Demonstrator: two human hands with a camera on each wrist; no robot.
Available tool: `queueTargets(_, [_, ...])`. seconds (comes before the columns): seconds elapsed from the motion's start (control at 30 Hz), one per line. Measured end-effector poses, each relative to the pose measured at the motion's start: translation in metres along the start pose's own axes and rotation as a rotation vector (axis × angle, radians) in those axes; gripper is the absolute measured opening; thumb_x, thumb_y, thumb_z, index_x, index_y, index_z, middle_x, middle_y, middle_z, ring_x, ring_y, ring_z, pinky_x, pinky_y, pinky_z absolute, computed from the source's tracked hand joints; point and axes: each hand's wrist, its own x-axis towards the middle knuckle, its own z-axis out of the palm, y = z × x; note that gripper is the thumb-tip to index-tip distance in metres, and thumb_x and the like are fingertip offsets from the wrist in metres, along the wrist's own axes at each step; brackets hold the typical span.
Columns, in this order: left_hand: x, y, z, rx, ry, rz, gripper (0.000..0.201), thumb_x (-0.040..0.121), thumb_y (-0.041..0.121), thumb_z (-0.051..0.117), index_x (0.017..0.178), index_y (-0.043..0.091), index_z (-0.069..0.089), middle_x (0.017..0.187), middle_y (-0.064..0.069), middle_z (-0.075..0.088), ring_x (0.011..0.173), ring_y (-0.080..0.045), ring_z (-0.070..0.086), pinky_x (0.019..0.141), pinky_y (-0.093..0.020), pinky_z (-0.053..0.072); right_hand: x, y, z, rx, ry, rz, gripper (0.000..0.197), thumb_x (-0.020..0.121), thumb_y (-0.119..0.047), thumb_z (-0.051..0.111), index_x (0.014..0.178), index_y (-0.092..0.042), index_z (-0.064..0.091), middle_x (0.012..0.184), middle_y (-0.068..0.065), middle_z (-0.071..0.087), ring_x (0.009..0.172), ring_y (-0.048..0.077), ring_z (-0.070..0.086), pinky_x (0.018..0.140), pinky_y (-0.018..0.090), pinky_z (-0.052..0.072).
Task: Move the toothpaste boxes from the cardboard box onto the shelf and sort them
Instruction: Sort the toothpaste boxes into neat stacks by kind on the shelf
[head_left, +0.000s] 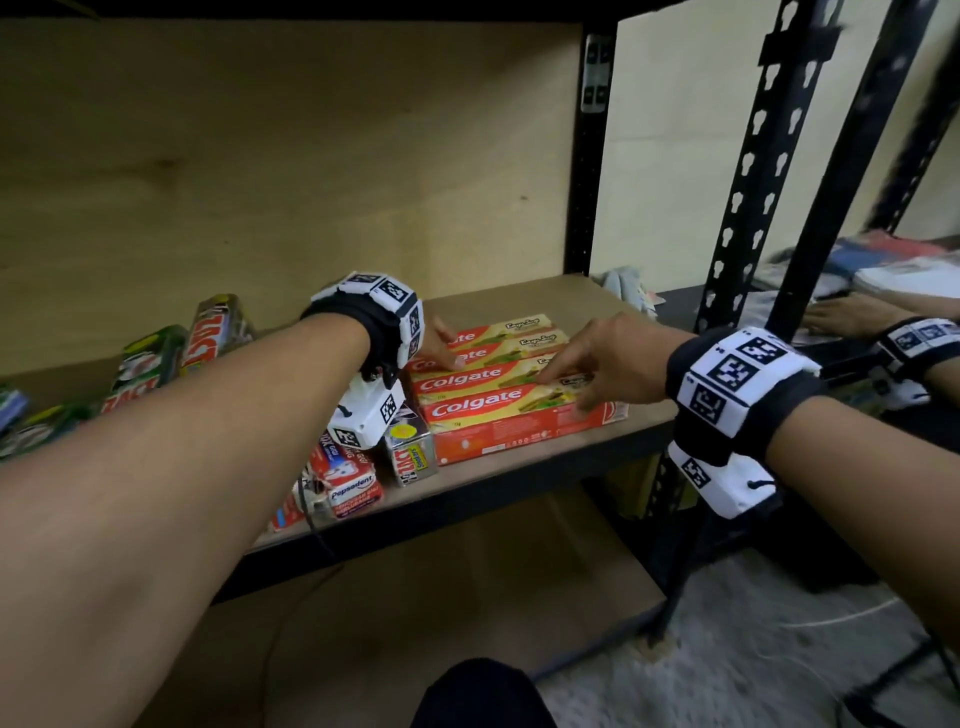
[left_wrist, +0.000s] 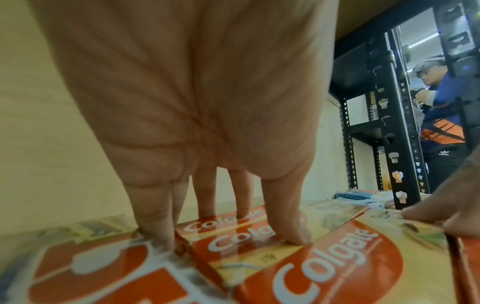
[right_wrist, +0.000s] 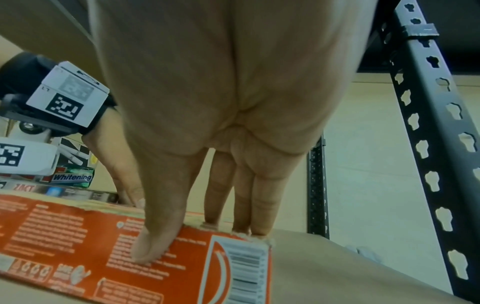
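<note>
Several red-and-yellow Colgate boxes (head_left: 483, 384) (left_wrist: 324, 257) lie side by side on the wooden shelf (head_left: 519, 296). My left hand (head_left: 441, 348) (left_wrist: 207, 195) rests with straight fingers on the tops of their left ends. At their right ends my right hand (head_left: 582, 384) (right_wrist: 207, 205) lays straight fingers on the tops. Its thumb (right_wrist: 148, 246) presses the red front side of the nearest box (right_wrist: 78, 236). Neither hand curls round a box. The cardboard box is out of view.
A Pepsodent box (head_left: 353, 488) and a Zact box (head_left: 413, 457) stand at the shelf's front edge under my left wrist. More Zact boxes (head_left: 213, 332) lie at the left. Black slotted uprights (head_left: 737, 208) flank the right end. Another person's hand (head_left: 857, 317) rests beyond them.
</note>
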Motion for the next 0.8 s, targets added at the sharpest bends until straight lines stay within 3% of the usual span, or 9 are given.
queueTargets(0.2, [-0.013, -0.01, 0.001, -0.025, -0.021, 0.082, 0.068, 0.082, 0.056, 0.067, 0.143, 0.035, 0.045, 0.148, 0.003, 0.044, 0.129, -0.02, 0.046, 0.104, -0.031, 0.036, -0.003, 0.003, -0.001, 0.046, -0.013, 0.011, 0.049, 0.083, -0.031, 0.076, 0.125, -0.051, 0.061, 0.137, -0.014, 0.054, 0.124, 0.015, 0.05, 0.109, 0.038, 0.041])
queueTargets(0.33, [-0.015, -0.01, 0.003, 0.01, -0.01, 0.086, 0.067, 0.082, 0.054, 0.068, 0.142, 0.035, 0.046, 0.144, 0.001, 0.047, 0.111, -0.015, 0.048, 0.092, -0.026, 0.037, -0.005, 0.002, -0.001, 0.053, -0.012, 0.009, 0.05, 0.081, -0.029, 0.078, 0.124, -0.05, 0.062, 0.135, -0.015, 0.057, 0.123, 0.013, 0.052, 0.108, 0.037, 0.042])
queueTargets(0.47, [-0.014, 0.005, -0.002, 0.114, -0.055, 0.01, 0.068, 0.08, 0.054, 0.07, 0.139, 0.028, 0.049, 0.14, -0.001, 0.051, 0.122, -0.02, 0.052, 0.097, -0.031, 0.043, -0.006, 0.002, -0.001, 0.071, -0.016, 0.015, 0.049, 0.082, -0.028, 0.077, 0.125, -0.048, 0.062, 0.136, -0.014, 0.055, 0.124, 0.014, 0.051, 0.109, 0.037, 0.041])
queueTargets(0.57, [0.017, 0.02, -0.018, 0.188, -0.011, 0.011, 0.09, 0.049, 0.086, 0.066, 0.114, 0.023, 0.064, 0.104, 0.01, 0.073, 0.087, -0.004, 0.066, 0.075, -0.024, 0.05, -0.004, 0.004, 0.001, 0.09, 0.002, 0.012, 0.049, 0.082, -0.028, 0.077, 0.124, -0.048, 0.062, 0.135, -0.014, 0.057, 0.123, 0.013, 0.051, 0.107, 0.031, 0.04])
queueTargets(0.63, [0.068, 0.02, -0.025, 0.225, 0.024, 0.03, 0.099, 0.044, 0.09, 0.066, 0.118, 0.024, 0.067, 0.106, 0.007, 0.073, 0.077, -0.005, 0.063, 0.064, -0.024, 0.046, -0.003, 0.007, 0.003, 0.098, 0.024, 0.007, 0.049, 0.081, -0.029, 0.078, 0.123, -0.049, 0.063, 0.135, -0.015, 0.058, 0.12, 0.011, 0.053, 0.099, 0.024, 0.04])
queueTargets(0.67, [0.076, 0.026, -0.027, 0.243, 0.058, 0.046, 0.097, 0.051, 0.088, 0.065, 0.125, 0.025, 0.064, 0.108, 0.01, 0.072, 0.077, -0.004, 0.061, 0.064, -0.026, 0.046, -0.003, 0.008, 0.003, 0.097, 0.032, 0.004, 0.049, 0.081, -0.03, 0.078, 0.123, -0.049, 0.063, 0.134, -0.015, 0.058, 0.118, 0.01, 0.053, 0.096, 0.022, 0.04])
queueTargets(0.73, [0.07, 0.049, -0.029, 0.254, 0.065, 0.062, 0.085, 0.072, 0.079, 0.058, 0.136, 0.023, 0.054, 0.114, 0.011, 0.068, 0.099, -0.011, 0.063, 0.082, -0.034, 0.05, -0.004, 0.01, 0.004, 0.091, 0.034, 0.003, 0.048, 0.082, -0.031, 0.078, 0.124, -0.05, 0.063, 0.134, -0.015, 0.058, 0.117, 0.01, 0.054, 0.094, 0.021, 0.041])
queueTargets(0.77, [0.069, 0.055, -0.027, 0.252, 0.037, 0.078, 0.083, 0.074, 0.079, 0.057, 0.134, 0.023, 0.053, 0.117, 0.008, 0.066, 0.106, -0.012, 0.062, 0.089, -0.035, 0.048, -0.004, 0.011, 0.005, 0.087, 0.032, 0.001, 0.048, 0.082, -0.031, 0.077, 0.124, -0.05, 0.062, 0.134, -0.014, 0.058, 0.117, 0.01, 0.054, 0.095, 0.022, 0.042])
queueTargets(0.8, [0.065, 0.061, -0.023, 0.278, 0.024, 0.098, 0.09, 0.061, 0.088, 0.058, 0.128, 0.026, 0.056, 0.107, 0.01, 0.068, 0.098, -0.007, 0.065, 0.085, -0.032, 0.049, -0.004, 0.012, 0.006, 0.084, 0.029, -0.001, 0.048, 0.083, -0.032, 0.077, 0.125, -0.05, 0.062, 0.135, -0.014, 0.057, 0.117, 0.01, 0.054, 0.095, 0.023, 0.042])
